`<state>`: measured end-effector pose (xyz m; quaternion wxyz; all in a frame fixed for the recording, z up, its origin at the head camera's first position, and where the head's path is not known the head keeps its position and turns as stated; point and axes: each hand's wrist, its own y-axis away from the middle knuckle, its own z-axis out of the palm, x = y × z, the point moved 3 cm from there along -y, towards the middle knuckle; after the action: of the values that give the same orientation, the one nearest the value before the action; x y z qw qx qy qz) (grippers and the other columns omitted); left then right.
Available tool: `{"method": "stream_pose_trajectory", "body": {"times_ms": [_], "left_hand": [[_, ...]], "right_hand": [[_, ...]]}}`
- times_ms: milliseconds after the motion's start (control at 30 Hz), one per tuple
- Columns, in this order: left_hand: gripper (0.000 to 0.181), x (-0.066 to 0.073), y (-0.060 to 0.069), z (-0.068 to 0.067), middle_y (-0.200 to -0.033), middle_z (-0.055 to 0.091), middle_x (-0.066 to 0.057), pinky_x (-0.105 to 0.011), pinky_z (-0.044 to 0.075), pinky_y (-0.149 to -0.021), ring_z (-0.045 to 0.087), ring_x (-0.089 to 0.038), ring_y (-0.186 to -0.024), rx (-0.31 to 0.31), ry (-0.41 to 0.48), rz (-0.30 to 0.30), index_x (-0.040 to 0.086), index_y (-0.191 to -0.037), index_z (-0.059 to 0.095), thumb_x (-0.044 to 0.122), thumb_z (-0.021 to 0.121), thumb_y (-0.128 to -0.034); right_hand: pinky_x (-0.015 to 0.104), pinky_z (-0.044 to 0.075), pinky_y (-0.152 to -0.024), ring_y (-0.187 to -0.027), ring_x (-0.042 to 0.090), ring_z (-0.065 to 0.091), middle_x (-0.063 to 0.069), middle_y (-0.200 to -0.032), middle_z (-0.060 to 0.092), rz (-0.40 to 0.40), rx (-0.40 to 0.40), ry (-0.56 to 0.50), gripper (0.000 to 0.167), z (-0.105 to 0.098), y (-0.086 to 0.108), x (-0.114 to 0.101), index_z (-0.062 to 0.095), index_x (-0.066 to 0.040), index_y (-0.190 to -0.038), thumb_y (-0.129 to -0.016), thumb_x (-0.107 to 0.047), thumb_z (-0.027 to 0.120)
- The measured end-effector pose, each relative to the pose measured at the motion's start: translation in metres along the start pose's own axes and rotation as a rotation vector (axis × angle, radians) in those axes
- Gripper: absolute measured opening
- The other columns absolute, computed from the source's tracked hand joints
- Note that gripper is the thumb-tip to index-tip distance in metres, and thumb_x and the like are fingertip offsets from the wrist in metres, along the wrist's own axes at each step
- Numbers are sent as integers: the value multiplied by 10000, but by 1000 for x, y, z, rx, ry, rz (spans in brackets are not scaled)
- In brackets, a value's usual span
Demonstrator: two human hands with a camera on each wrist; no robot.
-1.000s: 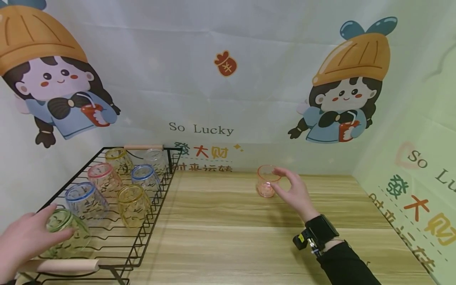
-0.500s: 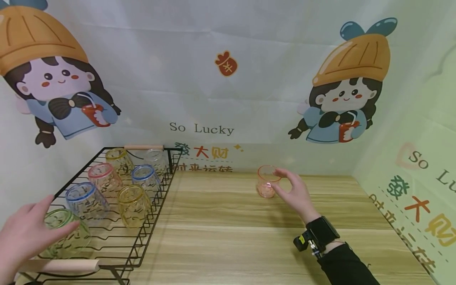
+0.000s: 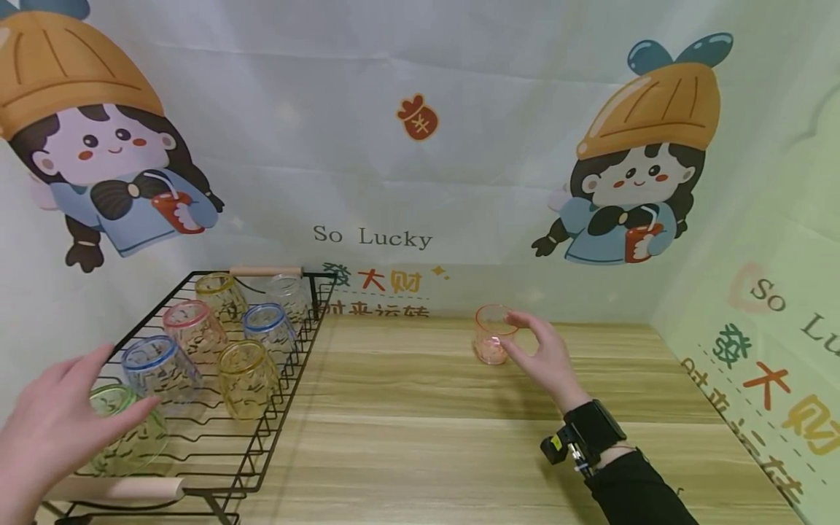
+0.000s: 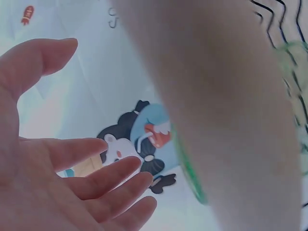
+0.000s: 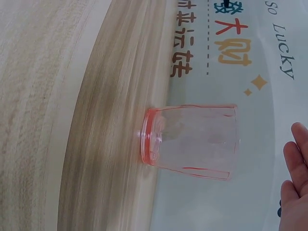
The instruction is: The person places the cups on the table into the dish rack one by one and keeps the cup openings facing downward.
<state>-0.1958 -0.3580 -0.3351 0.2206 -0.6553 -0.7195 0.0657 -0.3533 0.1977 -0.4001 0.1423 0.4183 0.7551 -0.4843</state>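
On the wooden table stands a clear glass with red tint (image 3: 492, 344), its thick red base down. My right hand (image 3: 545, 357) is just right of this glass, thumb and fingers spread. The right wrist view shows a gap between the glass (image 5: 192, 142) and the fingers of my right hand (image 5: 296, 173). My left hand (image 3: 62, 415) hovers over the near left corner of a black wire rack (image 3: 275, 430), by a green glass (image 3: 134, 437). Its thumb and fingers are apart and hold nothing, as the left wrist view shows for my left hand (image 4: 57, 173).
Several more glasses stand on the rack, among them a yellow glass (image 3: 248, 379), a blue glass (image 3: 160, 372) and a pink glass (image 3: 195, 328). A wooden handle (image 3: 118, 488) crosses the rack's near end. A printed cloth (image 3: 485, 182) hangs behind the table.
My left hand has risen slightly and shifted right, its fingertips farther from the green glass. The right hand and the red glass look unmoved.
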Motion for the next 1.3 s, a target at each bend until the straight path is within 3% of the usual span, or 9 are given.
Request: {"method": "stream_pose_trajectory", "body": {"times_ms": [500,933,1300], "left_hand": [[980,29,-2,-3,-1274,375,-487,-770,318,-881,353,-633,-1125,22,106,69,-160,-1461,265,394,776,-834],[1033,51,-3,-8,-1317,364,-464,-784,327,-869,339,-620,-1164,12,131,65,-118,-1497,235,456,774,-829],[943,70,-14,-13,-1329,416,-418,-767,313,-889,359,-599,-1183,72,196,163,-49,-1512,296,343,804,-821]], "right_hand": [[544,359,-1062,-1185,367,535,177,-1229,643,6,4,11,499,-3,-4,-2,586,4,-1303,-844,-48,775],[544,374,-1043,-1167,381,540,195,-1223,644,-42,-4,28,480,-5,-5,-7,587,31,-1289,-848,-38,764],[524,385,-1040,-1174,367,545,186,-1234,641,-47,-8,28,469,-5,-8,-8,590,31,-1286,-857,-44,763]]}}
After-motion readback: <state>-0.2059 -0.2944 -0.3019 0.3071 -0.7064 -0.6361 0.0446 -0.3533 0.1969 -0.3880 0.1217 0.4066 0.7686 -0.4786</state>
